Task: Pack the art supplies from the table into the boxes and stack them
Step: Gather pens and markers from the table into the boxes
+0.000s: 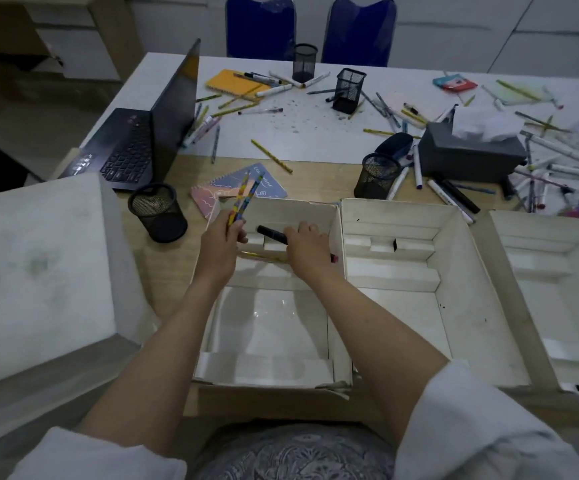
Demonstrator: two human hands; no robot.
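Two bare forearms, no watch, rings or bands visible. Left sleeve [108, 455] and right sleeve [496, 427] both white/pale, loose fabric, pushed up near the elbows with soft folds at the cuffs. Lap garment [295, 455] grey-blue with a dense leaf or paisley-type print; finer detail too dim to tell
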